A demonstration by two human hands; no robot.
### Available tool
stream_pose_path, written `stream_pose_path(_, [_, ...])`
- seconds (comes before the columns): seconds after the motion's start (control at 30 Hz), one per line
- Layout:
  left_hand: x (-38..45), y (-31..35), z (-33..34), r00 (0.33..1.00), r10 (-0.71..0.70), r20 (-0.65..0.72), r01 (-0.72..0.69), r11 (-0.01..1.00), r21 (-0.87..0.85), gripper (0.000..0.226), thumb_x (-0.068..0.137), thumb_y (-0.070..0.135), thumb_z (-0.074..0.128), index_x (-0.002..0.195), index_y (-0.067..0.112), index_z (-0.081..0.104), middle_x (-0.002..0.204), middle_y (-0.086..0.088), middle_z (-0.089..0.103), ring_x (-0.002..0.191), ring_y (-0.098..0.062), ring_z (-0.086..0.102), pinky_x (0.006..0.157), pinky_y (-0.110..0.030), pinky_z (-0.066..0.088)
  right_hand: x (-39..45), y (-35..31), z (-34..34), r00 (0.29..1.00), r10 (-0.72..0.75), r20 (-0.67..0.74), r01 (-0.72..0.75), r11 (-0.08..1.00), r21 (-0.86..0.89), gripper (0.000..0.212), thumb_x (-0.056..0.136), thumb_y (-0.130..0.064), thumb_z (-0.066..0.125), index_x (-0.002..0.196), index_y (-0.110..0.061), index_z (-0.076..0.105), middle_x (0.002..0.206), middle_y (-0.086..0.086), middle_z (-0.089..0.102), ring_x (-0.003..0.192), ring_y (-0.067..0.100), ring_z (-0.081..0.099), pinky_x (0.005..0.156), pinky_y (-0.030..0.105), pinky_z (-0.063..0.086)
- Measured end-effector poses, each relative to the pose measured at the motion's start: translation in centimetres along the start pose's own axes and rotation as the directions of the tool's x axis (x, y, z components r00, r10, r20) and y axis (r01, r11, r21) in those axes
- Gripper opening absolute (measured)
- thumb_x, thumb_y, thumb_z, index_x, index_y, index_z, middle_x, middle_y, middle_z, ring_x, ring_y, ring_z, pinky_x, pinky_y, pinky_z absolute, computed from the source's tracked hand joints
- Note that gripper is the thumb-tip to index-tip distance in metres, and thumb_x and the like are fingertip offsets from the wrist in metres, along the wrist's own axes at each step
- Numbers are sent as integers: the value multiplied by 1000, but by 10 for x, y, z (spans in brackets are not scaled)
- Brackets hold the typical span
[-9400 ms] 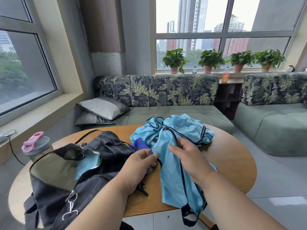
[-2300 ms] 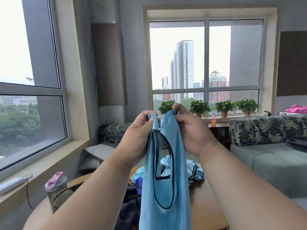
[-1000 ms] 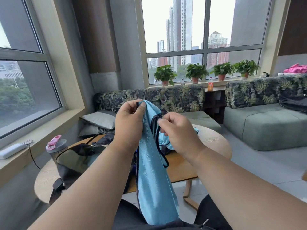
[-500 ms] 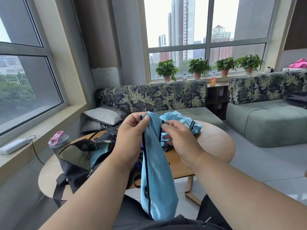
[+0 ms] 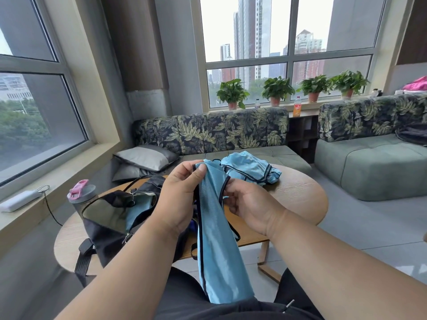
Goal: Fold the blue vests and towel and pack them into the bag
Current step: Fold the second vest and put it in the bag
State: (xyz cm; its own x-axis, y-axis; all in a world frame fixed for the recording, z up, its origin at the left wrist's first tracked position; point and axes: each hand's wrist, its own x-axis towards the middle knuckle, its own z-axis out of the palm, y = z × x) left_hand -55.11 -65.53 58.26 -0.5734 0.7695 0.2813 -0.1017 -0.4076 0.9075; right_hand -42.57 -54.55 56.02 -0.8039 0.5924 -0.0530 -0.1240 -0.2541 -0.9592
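My left hand and right hand still pinch the blue vest, now lower, nearer the bench.

Left hand, right hand pinch blue vest top; black bag on table.

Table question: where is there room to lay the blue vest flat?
The round table has bare wood on its right side, between the crumpled vest pile and the right rim. The left half is crowded by the black bag and the bottle. The held vest hangs over the near edge.
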Motion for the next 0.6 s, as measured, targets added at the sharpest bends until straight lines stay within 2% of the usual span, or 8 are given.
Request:
stream_pose_path(0.1, [-1,0,0,1000,1,-4,-1,999,-37,12,87,26,77,97,19,75,103,-12,73,91,-24,66,91,-42,51,0,3,-2,999,-30,41,30,1000,-7,32,76,-29,68,106,-24,76,96,0,71,74,10,64,69,28,41])
stream_pose_path(0.23, [0,-3,-3,1000,-7,0,7,999,-48,14,89,25,79,100,18,74,103,-13,72,89,-23,66,86,-39,54,-1,3,0,980,-145,138,133,987,96,37,87,-25,70,123,-17,75,107,6,72,80,12,65,72,27,46])
stream_pose_path(0.33, [1,-4,-5,1000,-6,-2,6,998,-64,19,90,25,78,105,15,73,105,-15,72,90,-24,67,86,-39,56,-4,1,3,976,-198,93,190,978,88,28,96,-20,70,124,-14,74,105,6,74,76,9,66,67,22,49])
stream_pose_path(0.47, [0,-4,-5,1000,-11,-8,10,997,-74,20,88,26,74,105,14,72,103,-14,72,89,-23,67,86,-40,55,-9,1,6,968,-252,13,247,957,153,28,100,-8,65,126,-2,71,104,15,76,75,12,73,60,20,55])
stream_pose_path(0.5, [0,-5,-5,1000,-10,-7,9,998,-67,18,89,26,75,103,15,73,103,-14,73,88,-23,67,85,-39,55,-8,3,4,961,-278,-7,277,955,110,26,99,-9,68,123,-3,72,105,16,77,79,14,74,65,21,57])
stream_pose_path(0.6, [1,-7,-6,1000,-6,-6,5,999,-48,15,90,26,76,101,16,74,104,-16,72,91,-25,67,86,-40,55,-8,4,0,929,-370,8,363,905,-221,21,90,-13,81,112,-14,79,103,7,79,90,13,72,84,26,59])
